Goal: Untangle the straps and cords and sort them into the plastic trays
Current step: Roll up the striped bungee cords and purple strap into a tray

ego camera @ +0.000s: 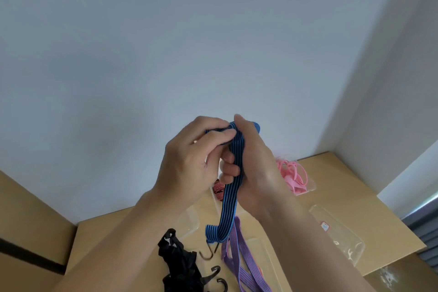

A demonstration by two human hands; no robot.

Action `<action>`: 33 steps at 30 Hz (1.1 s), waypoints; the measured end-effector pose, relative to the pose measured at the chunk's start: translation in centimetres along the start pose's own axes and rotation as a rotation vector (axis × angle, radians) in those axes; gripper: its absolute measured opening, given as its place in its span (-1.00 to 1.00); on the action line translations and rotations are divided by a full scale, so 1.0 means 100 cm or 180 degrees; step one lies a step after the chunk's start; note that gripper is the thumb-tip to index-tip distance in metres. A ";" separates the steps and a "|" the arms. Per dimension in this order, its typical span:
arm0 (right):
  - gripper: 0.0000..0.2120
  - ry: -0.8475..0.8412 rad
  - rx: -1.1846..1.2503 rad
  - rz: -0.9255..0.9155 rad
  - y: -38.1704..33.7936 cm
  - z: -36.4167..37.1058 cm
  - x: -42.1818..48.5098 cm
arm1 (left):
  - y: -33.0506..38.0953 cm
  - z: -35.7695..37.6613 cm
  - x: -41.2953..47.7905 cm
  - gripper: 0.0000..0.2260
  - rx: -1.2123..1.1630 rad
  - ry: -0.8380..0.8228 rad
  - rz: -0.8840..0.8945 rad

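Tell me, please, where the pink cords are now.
In the head view, the pink cords lie in a clear tray on the table's far right, by the wall, just right of the right hand gripping the blue strap.

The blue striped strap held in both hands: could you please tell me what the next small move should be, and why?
Probably fold the hanging tail up into the bundle. The left hand and right hand grip the blue strap at its folded top, while its hook dangles near the table beside the purple strap, where it could snag.
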State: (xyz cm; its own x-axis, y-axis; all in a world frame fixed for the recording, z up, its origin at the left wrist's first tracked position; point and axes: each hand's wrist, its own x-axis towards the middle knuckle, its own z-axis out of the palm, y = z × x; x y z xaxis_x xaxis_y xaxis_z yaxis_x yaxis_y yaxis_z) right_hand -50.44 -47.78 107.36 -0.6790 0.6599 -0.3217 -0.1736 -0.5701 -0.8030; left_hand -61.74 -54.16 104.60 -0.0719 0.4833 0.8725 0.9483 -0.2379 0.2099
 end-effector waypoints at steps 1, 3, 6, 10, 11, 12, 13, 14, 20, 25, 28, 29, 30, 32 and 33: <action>-0.63 0.0037 0.0064 -0.0029 -0.001 -0.001 0.001 | -0.001 -0.002 0.001 -0.82 -0.0100 -0.0151 -0.0024; -0.65 0.0124 0.0058 -0.0195 -0.003 -0.002 0.001 | 0.004 -0.006 0.003 -0.74 -0.0503 -0.0385 -0.0511; -0.63 0.0099 -0.0138 -0.0501 -0.007 0.000 0.000 | 0.015 -0.012 0.012 -0.74 -0.1474 -0.0460 -0.2230; -0.63 0.0060 -0.0427 -0.0661 -0.003 0.002 -0.002 | 0.013 -0.014 0.020 -0.86 -0.1574 -0.0690 -0.2674; -0.61 0.0065 -0.0417 -0.0635 -0.003 0.002 -0.002 | 0.013 -0.014 0.021 -0.87 -0.1580 -0.0687 -0.2660; -0.59 0.0057 -0.0376 -0.0584 -0.003 0.001 -0.003 | 0.012 -0.014 0.020 -0.87 -0.1566 -0.0648 -0.2651; -0.58 0.0048 -0.0323 -0.0514 -0.005 0.000 -0.005 | 0.010 -0.014 0.019 -0.86 -0.1516 -0.0596 -0.2657; -0.58 0.0045 -0.0265 -0.0431 -0.007 -0.001 -0.006 | 0.009 -0.014 0.018 -0.83 -0.1442 -0.0544 -0.2649; -0.43 -0.0068 -0.0216 -0.0100 -0.016 -0.007 -0.009 | 0.005 -0.015 0.020 -0.75 -0.0962 -0.0358 -0.2160; -0.33 -0.0153 -0.0265 -0.0046 -0.015 -0.010 -0.008 | -0.003 -0.018 0.018 -0.72 -0.0427 -0.0293 -0.1046; -0.28 -0.0188 -0.0352 -0.0008 -0.015 -0.010 -0.008 | -0.005 -0.020 0.016 -0.72 -0.0289 -0.0207 -0.0758; -0.26 -0.0177 -0.0393 0.0020 -0.015 -0.010 -0.007 | -0.007 -0.020 0.015 -0.72 -0.0219 -0.0165 -0.0679; -0.25 -0.0159 -0.0433 0.0051 -0.015 -0.010 -0.007 | -0.008 -0.021 0.014 -0.73 -0.0130 -0.0130 -0.0590; -0.25 -0.0135 -0.0503 0.0096 -0.015 -0.010 -0.007 | -0.011 -0.023 0.013 -0.74 0.0053 -0.0075 -0.0353; -0.26 -0.0128 -0.0542 0.0099 -0.015 -0.009 -0.006 | -0.012 -0.023 0.012 -0.76 0.0125 -0.0062 -0.0229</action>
State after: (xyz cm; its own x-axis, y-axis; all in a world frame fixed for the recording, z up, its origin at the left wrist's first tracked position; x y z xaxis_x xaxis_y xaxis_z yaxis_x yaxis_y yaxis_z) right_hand -49.08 -46.89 108.27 -0.7107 0.6212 -0.3302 -0.0310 -0.4965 -0.8675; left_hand -63.71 -55.25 106.39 -0.1348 0.5143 0.8470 0.9523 -0.1689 0.2541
